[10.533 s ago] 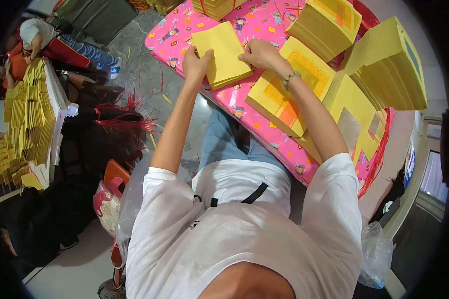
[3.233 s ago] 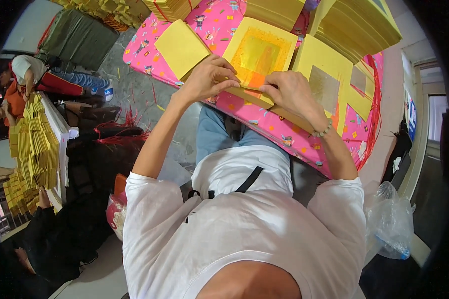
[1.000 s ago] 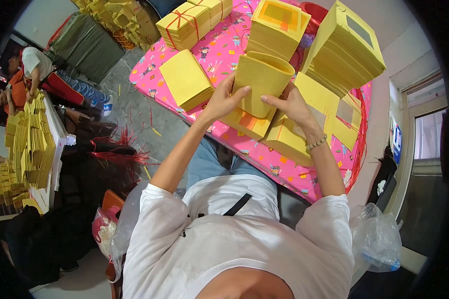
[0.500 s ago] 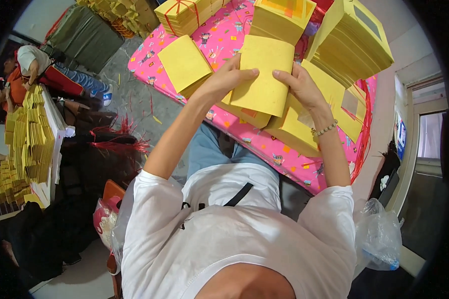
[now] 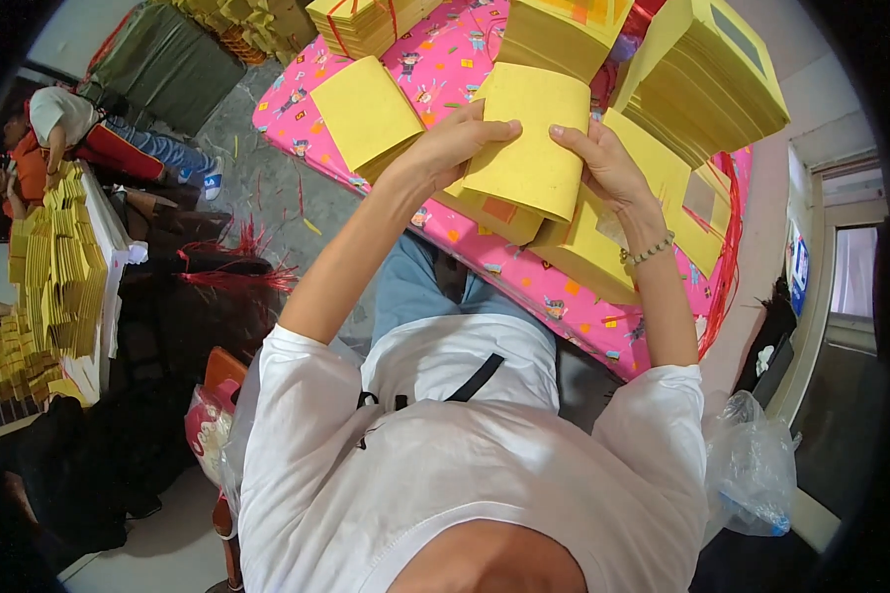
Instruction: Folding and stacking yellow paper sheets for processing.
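Note:
Between my two hands is a stack of yellow paper sheets [image 5: 526, 148], its top sheet bowed and its lower edge curling over. My left hand [image 5: 452, 148] grips its left side, thumb on top and fingers underneath. On the opposite side my right hand [image 5: 611, 168] holds it the same way, with a beaded bracelet above the wrist. Below the held stack, other yellow paper stacks [image 5: 585, 247] lie on a pink patterned table cover [image 5: 435, 74]. A squared stack of yellow sheets [image 5: 366, 114] rests left of my hands. How many sheets I hold cannot be told.
Tall yellow stacks [image 5: 687, 89] stand at the far right. A bundle tied with red string [image 5: 361, 28] sits at the back. Loose red strings [image 5: 724, 277] hang over the right edge. At left, people sit by a table with folded yellow paper [image 5: 59, 267]. A plastic bag [image 5: 752, 465] hangs lower right.
Both hands have shifted slightly, keeping hold of the paper stack. Its far edge now sits a little higher and farther right, and its surface looks more bowed.

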Available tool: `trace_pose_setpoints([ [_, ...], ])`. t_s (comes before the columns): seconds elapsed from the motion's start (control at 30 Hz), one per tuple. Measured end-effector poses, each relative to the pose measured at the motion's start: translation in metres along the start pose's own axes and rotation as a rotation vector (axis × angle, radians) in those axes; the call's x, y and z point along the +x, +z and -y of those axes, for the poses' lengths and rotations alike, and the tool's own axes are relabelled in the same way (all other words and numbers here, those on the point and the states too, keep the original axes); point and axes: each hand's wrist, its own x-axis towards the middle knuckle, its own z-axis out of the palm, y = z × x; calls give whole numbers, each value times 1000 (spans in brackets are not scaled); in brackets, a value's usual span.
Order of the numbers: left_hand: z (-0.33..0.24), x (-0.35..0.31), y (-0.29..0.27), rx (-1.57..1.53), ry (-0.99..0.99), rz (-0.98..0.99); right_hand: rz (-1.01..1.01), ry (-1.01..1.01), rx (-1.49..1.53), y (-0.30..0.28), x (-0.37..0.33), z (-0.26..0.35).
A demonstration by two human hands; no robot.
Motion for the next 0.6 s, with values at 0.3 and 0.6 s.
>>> trace_pose_setpoints([
  [0.3, -1, 0, 0, 22, -5, -31, 0, 23, 28, -1, 2, 0],
  [0.6, 30, 5, -1, 261, 431, -77, -39, -276, -274, -4, 1, -9],
])
